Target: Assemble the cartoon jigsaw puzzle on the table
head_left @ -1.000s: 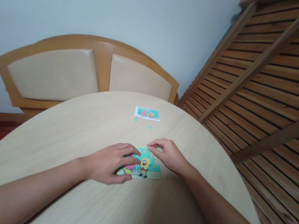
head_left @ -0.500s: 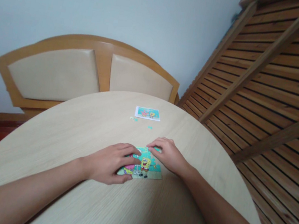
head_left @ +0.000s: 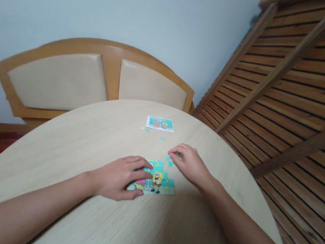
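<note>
Compared with half a second ago, the right hand (head_left: pixel 189 163) sits farther up and to the right, off the upper edge of the puzzle (head_left: pixel 158 178), uncovering teal pieces (head_left: pixel 170 162) near its fingertips; its thumb and forefinger nearly meet, though whether they pinch anything I cannot tell. The left hand (head_left: pixel 120 177) stays spread over the puzzle's left part, on the table (head_left: pixel 108 138).

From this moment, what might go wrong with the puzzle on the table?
The left hand covers the left part of the puzzle; a sideways push might shift that part. The fingertips of the right hand are close to small teal pieces, so a careless movement could knock them away.
</note>
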Action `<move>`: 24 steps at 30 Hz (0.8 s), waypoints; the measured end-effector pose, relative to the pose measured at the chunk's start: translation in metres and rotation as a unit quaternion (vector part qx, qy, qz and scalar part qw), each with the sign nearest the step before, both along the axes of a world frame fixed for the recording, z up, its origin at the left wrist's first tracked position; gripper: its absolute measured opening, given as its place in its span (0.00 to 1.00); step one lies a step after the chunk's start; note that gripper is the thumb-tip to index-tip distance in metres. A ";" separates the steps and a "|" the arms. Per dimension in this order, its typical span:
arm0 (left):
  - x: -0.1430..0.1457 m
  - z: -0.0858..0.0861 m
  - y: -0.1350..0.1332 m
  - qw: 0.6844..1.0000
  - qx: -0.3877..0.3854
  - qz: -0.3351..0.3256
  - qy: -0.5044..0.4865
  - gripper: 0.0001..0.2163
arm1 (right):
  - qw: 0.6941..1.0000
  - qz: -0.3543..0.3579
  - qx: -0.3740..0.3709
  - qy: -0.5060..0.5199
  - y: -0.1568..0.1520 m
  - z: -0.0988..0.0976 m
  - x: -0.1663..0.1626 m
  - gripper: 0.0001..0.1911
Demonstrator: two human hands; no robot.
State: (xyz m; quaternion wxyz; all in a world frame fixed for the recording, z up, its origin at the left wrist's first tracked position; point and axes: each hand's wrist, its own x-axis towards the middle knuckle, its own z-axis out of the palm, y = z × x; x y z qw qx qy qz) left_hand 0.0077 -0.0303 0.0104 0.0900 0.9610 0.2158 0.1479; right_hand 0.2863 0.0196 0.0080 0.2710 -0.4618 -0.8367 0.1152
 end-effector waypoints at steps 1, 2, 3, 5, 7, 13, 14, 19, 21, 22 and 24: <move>0.000 0.000 0.000 1.000 0.001 -0.001 -0.002 0.21 | 1.000 -0.013 -0.002 0.003 0.002 0.001 0.004 0.06; 0.000 -0.001 0.000 1.000 0.002 -0.001 -0.003 0.21 | 1.000 -0.021 -0.005 0.005 0.003 0.002 0.006 0.06; 0.000 -0.001 0.001 1.000 0.002 -0.001 -0.002 0.21 | 1.000 -0.025 -0.008 0.005 0.004 0.002 0.008 0.06; 0.000 -0.002 0.001 1.000 0.001 0.000 0.001 0.21 | 1.000 -0.025 -0.014 0.004 0.004 0.001 0.009 0.06; 0.000 -0.002 0.001 1.000 0.000 0.001 0.005 0.21 | 1.000 -0.022 -0.018 -0.006 0.002 -0.002 0.006 0.06; -0.001 -0.002 0.001 1.000 0.001 0.006 0.007 0.21 | 0.998 0.003 -0.034 -0.053 0.001 -0.006 0.005 0.08; -0.001 -0.002 0.001 1.000 0.002 0.008 0.004 0.21 | 0.998 0.008 -0.038 -0.054 0.002 -0.007 0.007 0.08; -0.001 -0.002 0.000 1.000 0.003 0.017 0.000 0.20 | 0.997 0.022 -0.056 -0.042 0.005 -0.007 0.012 0.07; 0.000 -0.001 0.000 1.000 0.004 0.019 0.008 0.20 | 0.997 0.016 -0.061 -0.036 0.004 -0.007 0.011 0.07; 0.000 -0.001 0.000 1.000 0.004 0.020 0.012 0.20 | 0.997 0.010 -0.063 -0.034 0.004 -0.007 0.009 0.06; 0.000 -0.001 0.000 1.000 0.004 0.020 0.015 0.21 | 0.998 -0.002 -0.063 -0.032 0.002 -0.008 0.006 0.07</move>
